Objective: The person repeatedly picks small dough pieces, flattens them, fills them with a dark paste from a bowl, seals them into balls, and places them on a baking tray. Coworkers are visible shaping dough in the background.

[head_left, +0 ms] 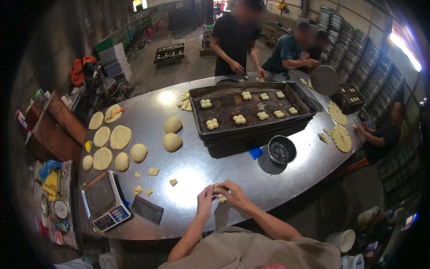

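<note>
My left hand (pixel 205 200) and my right hand (pixel 234 194) meet over the near edge of the metal table (pixel 188 215), their fingers closed around a small piece of dough (pixel 217 190). More small dough balls (pixel 222 199) lie just beneath them, partly hidden by the fingers. To the left are a loose dough piece (pixel 173 182), several cut scraps (pixel 153 171) and a dough scraper (pixel 147 209). Beyond my hands, a dark baking tray (pixel 201 129) holds several clusters of dough balls (pixel 239 119).
A digital scale (pixel 111 201) stands at the left, near flattened dough rounds (pixel 121 137) and large dough balls (pixel 172 142). A metal bowl (pixel 282 150) sits before the tray. One co-worker (pixel 235 43) handles dough across the table; other people stand at the right, by sectioned dough rounds (pixel 341 138).
</note>
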`<state>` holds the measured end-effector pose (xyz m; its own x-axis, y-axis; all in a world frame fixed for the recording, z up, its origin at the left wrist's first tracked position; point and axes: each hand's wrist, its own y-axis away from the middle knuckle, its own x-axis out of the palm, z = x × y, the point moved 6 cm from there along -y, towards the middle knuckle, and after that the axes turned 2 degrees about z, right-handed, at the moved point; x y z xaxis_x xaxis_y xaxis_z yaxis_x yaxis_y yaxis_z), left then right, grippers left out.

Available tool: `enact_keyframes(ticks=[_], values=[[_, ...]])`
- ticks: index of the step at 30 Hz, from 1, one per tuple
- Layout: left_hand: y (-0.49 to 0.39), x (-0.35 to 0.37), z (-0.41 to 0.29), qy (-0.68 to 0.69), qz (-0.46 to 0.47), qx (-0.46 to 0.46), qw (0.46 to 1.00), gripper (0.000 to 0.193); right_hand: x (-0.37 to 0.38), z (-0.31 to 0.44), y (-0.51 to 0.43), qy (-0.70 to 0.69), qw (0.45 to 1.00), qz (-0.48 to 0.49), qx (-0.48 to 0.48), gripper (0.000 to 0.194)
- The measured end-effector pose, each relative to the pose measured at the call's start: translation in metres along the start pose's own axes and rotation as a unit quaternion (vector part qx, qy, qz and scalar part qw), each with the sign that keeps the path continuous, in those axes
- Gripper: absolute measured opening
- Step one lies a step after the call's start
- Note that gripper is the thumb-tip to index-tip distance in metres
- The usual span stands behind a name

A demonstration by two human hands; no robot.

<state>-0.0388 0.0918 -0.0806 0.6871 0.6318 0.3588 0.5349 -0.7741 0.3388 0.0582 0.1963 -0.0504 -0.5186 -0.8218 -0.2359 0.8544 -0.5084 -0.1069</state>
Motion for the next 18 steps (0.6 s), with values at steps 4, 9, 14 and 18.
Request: enact_keyframes(ticks=[4, 9, 14, 18], values=[[0.008, 0.028, 0.007, -0.044, 0.006, 0.059, 0.997, 0.033, -0.035, -0.007, 0.012, -0.009, 0.993, -0.071, 0.098, 0.026], [0.01, 0.064, 0.007, -0.097, 0.015, 0.074, 0.992, 0.045, -0.068, -0.016, 0.016, -0.057, 0.99, 0.086, 0.099, 0.028], [-0.006, 0.116, -0.02, -0.244, -0.066, 0.222, 0.942, 0.054, -0.119, -0.03, 0.016, -0.134, 0.969, -0.01, 0.209, 0.022], [0.004, 0.183, -0.044, -0.389, 0.003, 0.544, 0.743, 0.046, -0.134, -0.008, 0.02, -0.322, 0.933, -0.016, 0.16, 0.026]])
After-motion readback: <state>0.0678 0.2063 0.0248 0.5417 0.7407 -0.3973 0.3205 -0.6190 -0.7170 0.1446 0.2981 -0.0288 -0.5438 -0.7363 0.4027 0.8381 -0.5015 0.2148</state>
